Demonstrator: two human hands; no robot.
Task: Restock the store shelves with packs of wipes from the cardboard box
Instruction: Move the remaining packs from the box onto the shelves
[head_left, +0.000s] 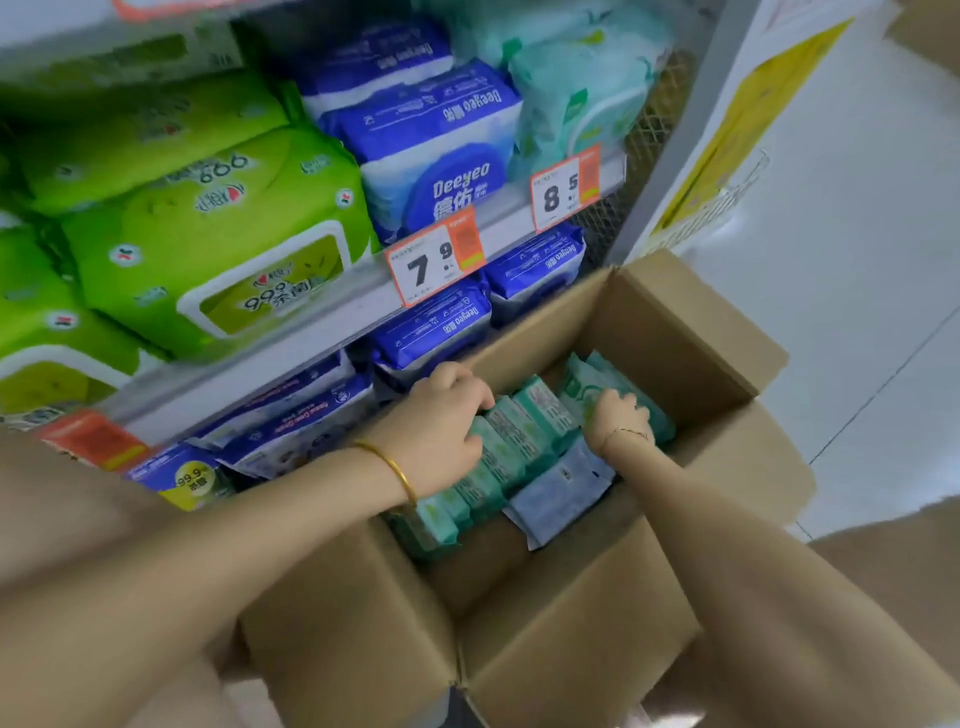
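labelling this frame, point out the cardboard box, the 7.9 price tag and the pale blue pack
cardboard box (670, 338), head view, on its far inner wall
7.9 price tag (435, 258), head view, on its middle
pale blue pack (558, 496), head view, on its upper face

Shelf (511, 224): green packs (208, 234), blue packs (431, 135), teal packs (576, 88); lower blue packs (436, 327) beneath.

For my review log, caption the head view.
The left hand and right hand grip teal wipe packs inside the cardboard box beside stocked shelves.
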